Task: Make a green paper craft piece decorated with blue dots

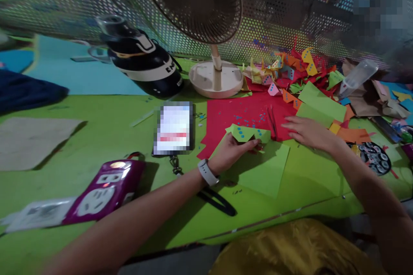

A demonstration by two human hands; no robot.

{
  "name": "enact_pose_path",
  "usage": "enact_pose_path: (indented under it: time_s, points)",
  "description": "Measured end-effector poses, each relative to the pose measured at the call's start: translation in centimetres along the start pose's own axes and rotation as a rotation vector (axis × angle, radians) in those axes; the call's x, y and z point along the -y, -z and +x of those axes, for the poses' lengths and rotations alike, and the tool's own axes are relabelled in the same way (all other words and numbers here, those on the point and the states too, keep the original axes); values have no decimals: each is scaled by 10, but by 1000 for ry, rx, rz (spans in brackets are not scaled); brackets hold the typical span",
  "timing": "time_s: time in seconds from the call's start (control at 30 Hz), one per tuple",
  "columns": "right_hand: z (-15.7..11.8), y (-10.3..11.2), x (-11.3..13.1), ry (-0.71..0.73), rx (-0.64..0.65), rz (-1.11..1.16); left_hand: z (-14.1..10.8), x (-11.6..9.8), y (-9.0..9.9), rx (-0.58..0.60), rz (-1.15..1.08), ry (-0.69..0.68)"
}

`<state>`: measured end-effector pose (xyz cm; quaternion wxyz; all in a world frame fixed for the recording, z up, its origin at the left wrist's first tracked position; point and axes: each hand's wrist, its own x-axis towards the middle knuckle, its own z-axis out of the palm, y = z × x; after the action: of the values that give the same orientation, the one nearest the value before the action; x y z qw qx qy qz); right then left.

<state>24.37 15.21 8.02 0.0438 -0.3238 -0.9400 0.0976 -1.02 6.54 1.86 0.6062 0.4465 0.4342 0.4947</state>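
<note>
My left hand (230, 151), with a pale watch band at its wrist, holds a folded green paper piece (247, 132) that has blue dots on it. Under that hand lies a flat green sheet (264, 169). My right hand (303, 131) rests palm down with its fingers spread, holding nothing, at the right edge of a red sheet (222, 114). Dark tweezers (272, 122) lie on the red sheet between my two hands, close to my right fingertips. Small blue dots are scattered over the red sheet.
Behind the red sheet stands a fan (216, 79), with a dark jug (145, 62) to its left. A phone (172, 129) and a purple power strip (106, 189) lie at left. Folded colored papers (293, 68) are heaped at the back right, near a clear bottle (359, 77).
</note>
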Motion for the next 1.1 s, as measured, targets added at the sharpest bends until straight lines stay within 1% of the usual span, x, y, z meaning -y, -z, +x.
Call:
enact_pose_path:
  time_s: [0.1,0.17,0.2,0.23,0.3,0.33,0.4,0.47,0.53,0.6,0.67,0.73,0.87,0.93,1.0,1.1]
  points:
    - [-59,14,0,-49,-103,-14,-1,-1,-1,1,28,-11]
    - [-108,18,-4,-134,-114,-97,-1,-1,-1,-6,48,-24]
    - [-133,18,-8,-214,-127,-164,-1,0,-1,-10,54,-28]
    - [-157,16,-11,-295,-126,-227,0,0,-1,-13,57,-31]
    - [-198,8,-17,-409,-120,-304,0,3,0,-11,62,-39]
    - [-213,2,-19,-469,-159,-351,1,5,1,-3,69,-36]
    - [-233,-11,-18,-543,-162,-398,2,8,4,3,81,-33]
    - [-240,-22,-15,-578,-152,-404,2,11,5,-4,84,-36]
    - [-241,-27,-12,-600,-173,-389,2,12,6,-11,87,-42]
    - [-241,-29,-10,-646,-215,-396,3,13,7,-15,87,-42]
    - [-243,-28,-12,-716,-229,-415,3,14,7,-11,74,-37]
    - [-247,-26,-16,-757,-192,-418,4,15,8,-3,58,-33]
    - [-251,-24,-28,-768,-77,-428,4,14,8,3,37,-39]
    - [-250,-23,-31,-779,-60,-447,4,13,7,3,51,-44]
    - [-250,-21,-29,-759,-113,-453,5,13,6,8,72,-48]
    - [-251,-17,-19,-726,-310,-412,6,12,5,9,79,-52]
